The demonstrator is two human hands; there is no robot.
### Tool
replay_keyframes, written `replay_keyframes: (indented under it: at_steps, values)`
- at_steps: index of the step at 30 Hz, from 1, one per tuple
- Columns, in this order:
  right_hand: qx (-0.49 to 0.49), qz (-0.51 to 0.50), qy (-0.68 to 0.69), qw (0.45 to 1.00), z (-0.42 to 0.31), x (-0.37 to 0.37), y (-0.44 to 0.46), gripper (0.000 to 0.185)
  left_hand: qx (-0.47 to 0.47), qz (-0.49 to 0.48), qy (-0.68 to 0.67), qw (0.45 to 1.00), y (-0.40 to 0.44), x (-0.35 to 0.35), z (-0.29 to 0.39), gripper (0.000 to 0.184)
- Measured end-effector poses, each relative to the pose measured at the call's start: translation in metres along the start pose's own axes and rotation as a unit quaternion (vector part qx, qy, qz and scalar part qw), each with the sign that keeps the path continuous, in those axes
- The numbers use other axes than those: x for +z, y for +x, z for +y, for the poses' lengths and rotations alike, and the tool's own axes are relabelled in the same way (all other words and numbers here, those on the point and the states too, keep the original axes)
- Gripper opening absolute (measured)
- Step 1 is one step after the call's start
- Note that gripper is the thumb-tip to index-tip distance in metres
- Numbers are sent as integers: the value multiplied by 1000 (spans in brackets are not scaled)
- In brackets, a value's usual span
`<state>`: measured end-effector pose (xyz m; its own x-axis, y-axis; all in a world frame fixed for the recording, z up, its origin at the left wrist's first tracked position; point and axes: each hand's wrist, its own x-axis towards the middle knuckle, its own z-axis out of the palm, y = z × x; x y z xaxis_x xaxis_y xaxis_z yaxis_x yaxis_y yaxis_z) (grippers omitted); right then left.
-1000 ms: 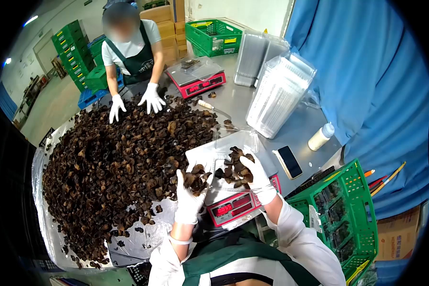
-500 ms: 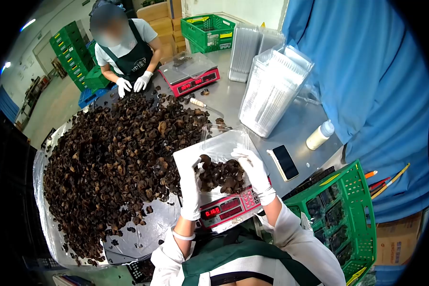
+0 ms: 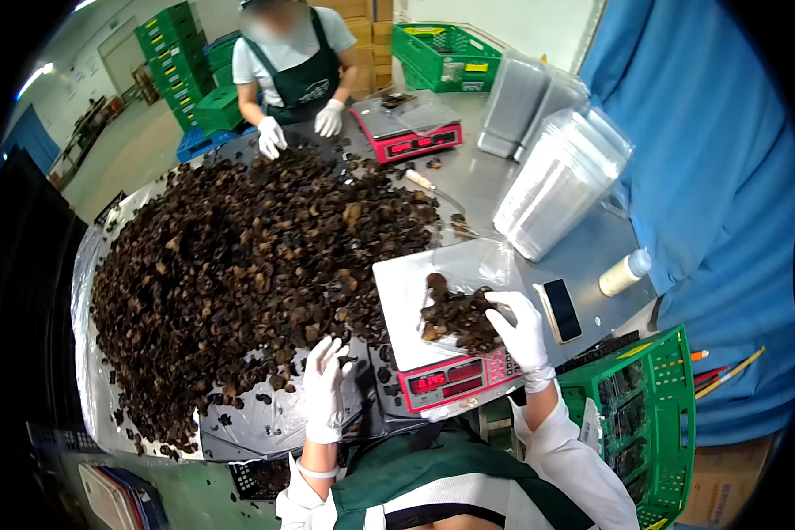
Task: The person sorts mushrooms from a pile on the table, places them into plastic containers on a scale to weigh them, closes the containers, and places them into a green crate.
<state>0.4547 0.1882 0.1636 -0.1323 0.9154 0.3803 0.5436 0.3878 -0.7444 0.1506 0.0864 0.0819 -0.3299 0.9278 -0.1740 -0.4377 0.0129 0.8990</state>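
Dark brown fungus pieces (image 3: 461, 316) lie in a clear plastic container on the red scale (image 3: 450, 382), whose display is lit red. My right hand (image 3: 521, 329), in a white glove, rests at the right side of these pieces, fingers curved; whether it grips one is hidden. My left hand (image 3: 325, 389), also gloved, is raised left of the scale, at the front edge of a large heap (image 3: 265, 265) of the same pieces. Its fingers are bent, with a small dark piece by the fingertips.
Across the table a person (image 3: 296, 66) in white gloves stands by a second scale (image 3: 411, 132). Stacked clear containers (image 3: 564, 181), a phone (image 3: 558, 311), a bottle (image 3: 624, 272) and a knife (image 3: 422, 180) lie around. A green crate (image 3: 671, 424) stands at right.
My left hand has left the container on the scale and moved left to the heap's edge. My right hand stays by the container. The camera view has shifted, and the other person's hands have moved apart.
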Motion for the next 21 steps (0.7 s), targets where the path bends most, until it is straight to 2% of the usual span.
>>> replay_keyframes:
  at_steps: [3, 5, 7, 9, 11, 13, 14, 15, 17, 19, 20, 21]
  values:
    - [-60, -96, -179, 977, -20, -3, -12, 27, -7, 86, 36, 996, -24, -50, 3, 36]
    - [-44, -198, -280, 938, -20, 6, -20, 27, 3, 111, -1, 994, -42, -96, -1, 33]
    - [-56, -148, -287, 945, -17, 18, -27, 24, 7, 128, -22, 991, -62, -138, -4, 28]
    - [-34, -119, -207, 970, -3, 17, -30, 24, -5, 185, 13, 983, -84, -185, -11, 26]
    - [59, -114, -168, 977, -12, 9, -23, 30, -26, 252, 70, 965, -111, -206, 16, 20]
    - [-40, -48, -307, 950, -19, 9, -23, 37, -29, 252, 223, 941, -137, -251, 21, 16]
    - [-52, -26, -340, 939, -20, 13, -21, 44, 28, 234, 424, 875, -146, -271, 25, 17]
    - [-62, -3, -308, 949, -29, 20, -19, 42, 81, 205, 604, 766, -154, -282, 31, 18]
    - [4, 15, -133, 991, -44, 51, -17, 37, 95, 243, 545, 797, -146, -284, 47, 19]
    - [21, -48, -71, 996, -86, 105, -16, 31, 126, 235, 489, 831, -123, -289, 46, 24]
    - [27, -142, -31, 989, -108, 134, -17, 29, 156, 222, 520, 810, -108, -281, 51, 26]
    - [-24, -200, 31, 979, -126, 167, -17, 31, 186, 208, 550, 787, -91, -270, 56, 28]
